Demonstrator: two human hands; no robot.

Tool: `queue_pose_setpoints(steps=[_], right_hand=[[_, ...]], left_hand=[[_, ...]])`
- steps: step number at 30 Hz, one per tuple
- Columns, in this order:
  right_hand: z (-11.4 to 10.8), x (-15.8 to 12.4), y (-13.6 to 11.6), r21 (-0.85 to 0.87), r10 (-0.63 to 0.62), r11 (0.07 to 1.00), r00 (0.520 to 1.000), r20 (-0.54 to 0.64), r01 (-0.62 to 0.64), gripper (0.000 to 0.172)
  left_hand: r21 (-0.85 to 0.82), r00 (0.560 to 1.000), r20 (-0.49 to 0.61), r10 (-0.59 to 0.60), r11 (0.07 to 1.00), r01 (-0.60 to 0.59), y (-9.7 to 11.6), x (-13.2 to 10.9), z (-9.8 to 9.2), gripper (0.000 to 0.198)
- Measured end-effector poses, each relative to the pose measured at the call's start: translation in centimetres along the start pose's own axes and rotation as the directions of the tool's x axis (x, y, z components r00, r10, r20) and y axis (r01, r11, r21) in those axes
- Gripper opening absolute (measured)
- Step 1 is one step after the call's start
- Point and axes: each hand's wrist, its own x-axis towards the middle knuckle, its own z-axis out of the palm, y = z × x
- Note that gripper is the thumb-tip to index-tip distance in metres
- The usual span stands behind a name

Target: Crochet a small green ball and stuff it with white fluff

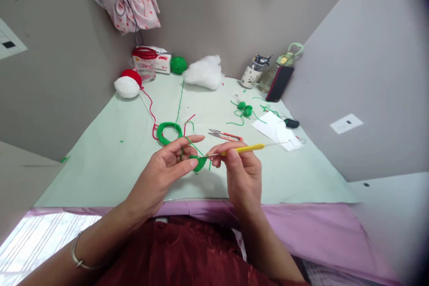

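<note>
My left hand pinches a small green crochet piece between thumb and fingers, its index finger stretched out with green yarn running over it. In my right hand is a crochet hook with a yellow handle, gripped between thumb and fingers. The hook's metal tip points left and meets the top edge of the green piece. A thin metal end also sticks out of the handle to the right. Just beyond my left hand lies a loose coil of green yarn.
Orange-handled thread snips lie beyond my hands. Small green balls and white paper are at right, near a phone, bottle and pen cup. White stuffing, a green yarn ball and a white yarn ball stand at the back.
</note>
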Motion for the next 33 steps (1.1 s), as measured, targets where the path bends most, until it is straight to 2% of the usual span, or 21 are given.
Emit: queue_pose_setpoints(steps=[2,4,5,7,9,11,12,14,17,18,20,22,25,30,33], right_hand=[[0.1,-0.2,-0.5,-0.105,-0.065,0.992,0.998,0.013,0.066,0.022],[0.2,-0.6,-0.8,-0.265,-0.203,0.939,0.976,0.082,0.217,0.020],[0.3,-0.8,-0.8,-0.352,-0.282,0.882,0.949,0.138,0.313,0.020],[0.4,-1.3,-0.3,-0.479,-0.433,0.718,0.863,0.261,0.505,0.026],[0.5,-1.5,0.5,-0.544,-0.532,0.569,0.780,0.328,0.617,0.032],[0.5,-1.6,1.1,-0.587,-0.561,0.489,0.748,0.355,0.646,0.034],[0.5,-1.7,1.2,-0.608,-0.554,0.474,0.752,0.356,0.637,0.034],[0.4,-1.7,0.9,-0.620,-0.518,0.519,0.794,0.320,0.588,0.034],[0.2,-1.5,-0.2,-0.466,-0.438,0.761,0.888,0.143,0.451,0.029],[0.2,-1.4,-0.6,-0.378,-0.392,0.838,0.916,0.082,0.392,0.027],[0.2,-1.2,-1.1,-0.230,-0.300,0.928,0.954,0.004,0.292,0.025],[0.4,-1.1,-1.2,-0.158,-0.247,0.958,0.969,-0.018,0.241,0.023],[0.7,-1.1,-0.9,-0.137,-0.242,0.962,0.970,-0.037,0.235,0.022],[0.9,-1.6,-0.7,-0.238,-0.327,0.923,0.943,-0.066,0.304,0.024],[1.0,-1.7,-0.6,-0.280,-0.344,0.904,0.939,-0.030,0.322,0.023]], left_hand=[[0.037,1.000,-0.009,0.024,0.999,-0.023,0.0,0.0,-0.1,0.038],[0.092,0.997,-0.038,0.067,0.994,-0.063,-0.1,-0.1,-0.2,0.037],[0.111,0.994,-0.059,0.088,0.990,-0.081,-0.2,-0.1,-0.1,0.036],[0.127,0.987,-0.101,0.124,0.986,-0.111,-0.4,-0.2,0.1,0.036],[0.122,0.981,-0.132,0.140,0.985,-0.124,-0.6,-0.3,0.3,0.037],[0.068,0.987,-0.115,0.115,0.992,-0.108,-0.7,-0.4,0.6,0.039],[0.011,0.993,-0.085,0.077,0.997,-0.076,-0.7,-0.4,0.6,0.042],[-0.131,0.999,0.006,-0.047,0.990,0.048,-0.4,-0.4,0.6,0.048],[-0.254,0.976,0.101,-0.192,0.944,0.211,0.2,-0.2,0.2,0.048],[-0.258,0.973,0.109,-0.204,0.939,0.226,0.3,-0.1,0.1,0.047],[-0.235,0.977,0.105,-0.186,0.950,0.206,0.6,-0.1,-0.2,0.045],[-0.196,0.983,0.093,-0.157,0.965,0.173,0.6,-0.1,-0.2,0.042],[-0.161,0.987,0.077,-0.144,0.975,0.155,0.5,-0.2,-0.2,0.036],[-0.168,0.987,0.021,-0.158,0.973,0.159,0.3,-0.2,-0.1,0.027],[-0.170,0.985,0.057,-0.160,0.971,0.167,0.2,-0.2,0.0,0.026]])
